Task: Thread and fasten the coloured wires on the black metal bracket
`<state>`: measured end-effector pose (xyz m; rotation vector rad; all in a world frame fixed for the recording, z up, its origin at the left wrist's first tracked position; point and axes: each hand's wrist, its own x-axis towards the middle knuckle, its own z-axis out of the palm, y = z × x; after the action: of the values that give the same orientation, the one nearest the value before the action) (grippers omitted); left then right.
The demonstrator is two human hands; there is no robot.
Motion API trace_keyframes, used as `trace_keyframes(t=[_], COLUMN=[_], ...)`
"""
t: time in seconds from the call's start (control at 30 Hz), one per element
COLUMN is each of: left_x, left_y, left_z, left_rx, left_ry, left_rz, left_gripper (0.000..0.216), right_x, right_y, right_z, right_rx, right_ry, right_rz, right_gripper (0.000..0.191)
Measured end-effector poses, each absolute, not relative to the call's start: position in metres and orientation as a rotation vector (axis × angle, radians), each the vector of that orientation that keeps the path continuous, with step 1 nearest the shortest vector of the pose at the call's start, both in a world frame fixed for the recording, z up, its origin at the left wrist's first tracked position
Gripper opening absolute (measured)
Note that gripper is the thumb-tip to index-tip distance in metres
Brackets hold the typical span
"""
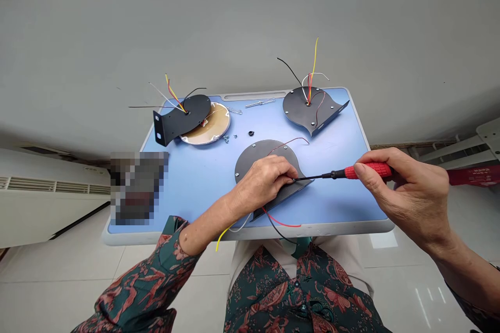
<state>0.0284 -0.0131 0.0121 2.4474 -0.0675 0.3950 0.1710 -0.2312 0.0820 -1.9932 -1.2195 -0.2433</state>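
Note:
My right hand point(410, 192) grips a screwdriver point(369, 170) with a red handle, its dark shaft lying nearly level and pointing left. The tip meets the fingertips of my left hand point(269, 177), which are pinched together. What they pinch is too small to make out. Under the left hand lies a black metal plate point(250, 153), round with a bent flange toward me and screws near its rim. Yellow, white, red and black wires point(279, 221) come out below its near edge, and a thin brown wire point(292, 140) curves above it.
At the back right sits a similar black plate with wires point(297, 112). Back left, a black bracket point(195, 109) rests on a tan disc point(213, 127). Small screws point(226, 139), a black grommet point(251, 133) and metal pins point(260, 103) lie between. A blurred-out object point(138, 190) occupies the left.

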Motion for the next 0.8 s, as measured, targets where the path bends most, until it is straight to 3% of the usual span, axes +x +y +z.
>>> trace_keyframes(t=[0.3,0.53,0.8], left_x=[0.027,0.026,0.026], left_y=[-0.013,-0.014,-0.015], left_z=[0.015,0.013,0.013], left_rx=[2.49,2.497,2.514], left_ry=[-0.051,-0.053,-0.045], left_rz=[0.382,0.4,0.372], left_gripper=[0.015,0.018,0.016], right_x=[0.162,0.152,0.155], right_y=[-0.23,-0.226,-0.225], right_z=[0.092,0.107,0.109], right_rx=[-2.021,-2.013,-2.022], right_ry=[-1.529,-1.842,-1.822], right_rz=[-0.483,-0.706,-0.699], right_gripper=[0.006,0.023,0.016])
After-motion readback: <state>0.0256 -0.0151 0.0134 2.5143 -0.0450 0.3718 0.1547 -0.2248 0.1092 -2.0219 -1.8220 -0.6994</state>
